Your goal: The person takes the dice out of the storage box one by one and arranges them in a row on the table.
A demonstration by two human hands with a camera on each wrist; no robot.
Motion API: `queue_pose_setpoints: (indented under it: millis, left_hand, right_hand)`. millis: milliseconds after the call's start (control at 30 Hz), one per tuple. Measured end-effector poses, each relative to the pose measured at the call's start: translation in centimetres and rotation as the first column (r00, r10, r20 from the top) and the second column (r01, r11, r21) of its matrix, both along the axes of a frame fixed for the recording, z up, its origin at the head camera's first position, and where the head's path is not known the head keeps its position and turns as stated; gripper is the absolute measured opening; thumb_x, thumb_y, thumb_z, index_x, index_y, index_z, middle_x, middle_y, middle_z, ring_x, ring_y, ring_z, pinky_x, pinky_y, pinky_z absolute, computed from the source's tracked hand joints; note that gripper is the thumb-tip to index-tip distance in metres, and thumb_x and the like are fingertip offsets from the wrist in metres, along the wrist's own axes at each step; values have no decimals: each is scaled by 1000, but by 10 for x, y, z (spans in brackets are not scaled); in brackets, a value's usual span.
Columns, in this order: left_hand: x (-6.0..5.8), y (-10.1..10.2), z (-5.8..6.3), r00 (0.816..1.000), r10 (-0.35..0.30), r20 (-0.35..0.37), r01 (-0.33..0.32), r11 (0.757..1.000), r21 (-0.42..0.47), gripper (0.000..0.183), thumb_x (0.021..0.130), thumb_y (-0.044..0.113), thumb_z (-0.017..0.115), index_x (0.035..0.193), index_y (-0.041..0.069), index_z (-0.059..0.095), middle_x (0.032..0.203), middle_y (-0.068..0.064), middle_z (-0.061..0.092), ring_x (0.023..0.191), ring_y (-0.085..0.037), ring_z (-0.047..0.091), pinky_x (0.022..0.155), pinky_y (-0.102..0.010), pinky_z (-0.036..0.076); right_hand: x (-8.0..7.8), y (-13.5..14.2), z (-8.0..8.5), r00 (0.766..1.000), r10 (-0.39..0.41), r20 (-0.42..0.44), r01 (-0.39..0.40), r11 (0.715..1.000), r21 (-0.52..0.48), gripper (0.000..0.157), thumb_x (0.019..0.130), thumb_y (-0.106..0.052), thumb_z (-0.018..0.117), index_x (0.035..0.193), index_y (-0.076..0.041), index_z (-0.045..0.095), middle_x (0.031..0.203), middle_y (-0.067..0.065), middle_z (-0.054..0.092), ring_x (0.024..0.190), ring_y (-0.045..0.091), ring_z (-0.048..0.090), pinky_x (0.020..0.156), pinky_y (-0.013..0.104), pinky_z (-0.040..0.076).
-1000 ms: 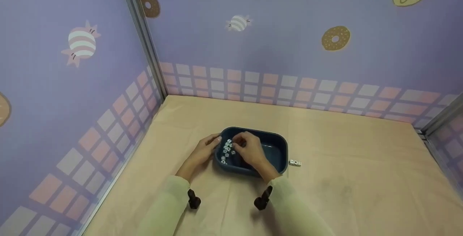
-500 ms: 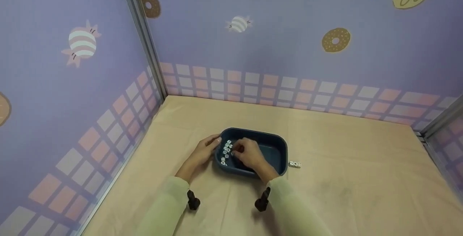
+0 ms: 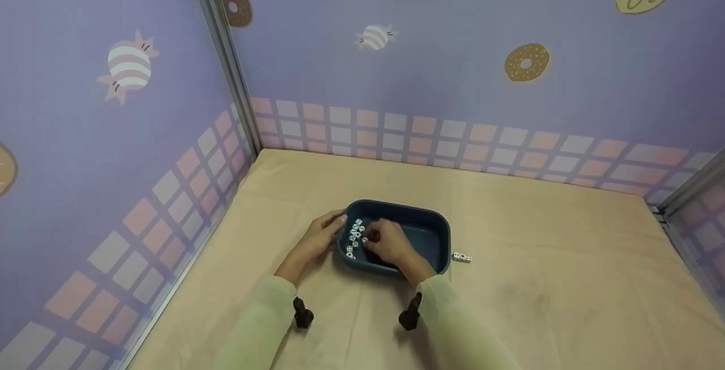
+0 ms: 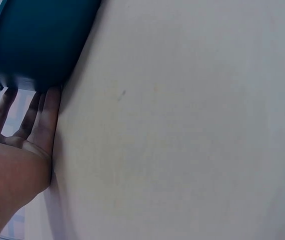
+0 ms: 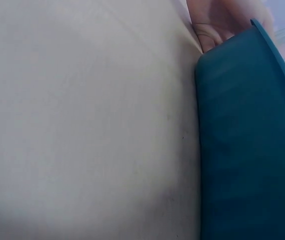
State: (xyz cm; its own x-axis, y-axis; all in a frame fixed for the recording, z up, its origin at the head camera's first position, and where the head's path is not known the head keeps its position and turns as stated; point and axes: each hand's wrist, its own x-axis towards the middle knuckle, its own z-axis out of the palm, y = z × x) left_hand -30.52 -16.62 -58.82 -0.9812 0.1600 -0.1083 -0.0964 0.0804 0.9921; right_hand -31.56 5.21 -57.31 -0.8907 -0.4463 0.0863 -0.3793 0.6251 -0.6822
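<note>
A dark blue rectangular tray (image 3: 430, 239) stands on the cloth-covered table, with several white dice (image 3: 355, 234) gathered along its left end. My left hand (image 3: 317, 238) rests at that end, thumb at the rim; in the left wrist view its fingers (image 4: 45, 120) reach out straight against the outer wall. Inside the tray, my right hand (image 3: 391, 241) has its index finger and thumb curled around one die (image 3: 364, 240), a little apart from the others. The right wrist view shows only the tray's outer side (image 5: 247, 140) and part of the left hand (image 5: 217, 22).
A short row of white dice (image 3: 462, 256) lies on the table just right of the tray. The pale cloth (image 3: 544, 256) spreads around it. Patterned purple walls (image 3: 442, 69) rise at the back and left, with a metal post (image 3: 226, 64) at their corner.
My right hand has lowered slightly within the tray, and its fingertips have closed in on the single die. The left hand and the tray stay in place.
</note>
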Motion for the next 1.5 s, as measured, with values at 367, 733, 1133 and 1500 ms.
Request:
queue_pose_setpoints:
  millis: [367, 733, 1133, 1500]
  left_hand:
    - [-1, 6, 5, 1000, 5, 17, -5, 1000, -17, 51, 110, 41, 59, 154, 15, 56, 151, -13, 58, 130, -30, 63, 100, -42, 56]
    - [-5, 10, 5, 999, -14, 29, 15, 998, -58, 51, 110, 42, 58, 153, 15, 56, 152, -13, 57, 131, -32, 62, 101, -46, 56]
    - [0, 3, 4, 1000, -2, 1, 2, 997, -72, 50, 111, 41, 57, 154, 16, 57, 154, -12, 55, 138, -32, 57, 109, -49, 50]
    - [3, 3, 4, 1000, 13, 8, -13, 997, -77, 50, 111, 43, 56, 154, 16, 56, 156, -12, 54, 141, -33, 55, 112, -51, 47]
  right_hand:
    - [0, 4, 8, 997, -21, -74, 21, 1000, -1, 9, 93, -5, 79, 101, -6, 74, 95, 3, 66, 87, 17, 61, 80, 38, 55]
    - [17, 21, 28, 968, -93, -231, 30, 965, -259, 11, 94, -8, 79, 103, -11, 73, 96, -3, 68, 87, 12, 64, 80, 32, 58]
    - [44, 121, 70, 959, -31, -281, -64, 944, -323, 13, 95, -6, 81, 106, -12, 76, 96, -4, 71, 83, 16, 67, 71, 28, 56]
    - [43, 215, 13, 943, -268, -196, 213, 942, -260, 14, 93, 2, 79, 103, -7, 75, 97, 1, 74, 89, 18, 67, 73, 24, 54]
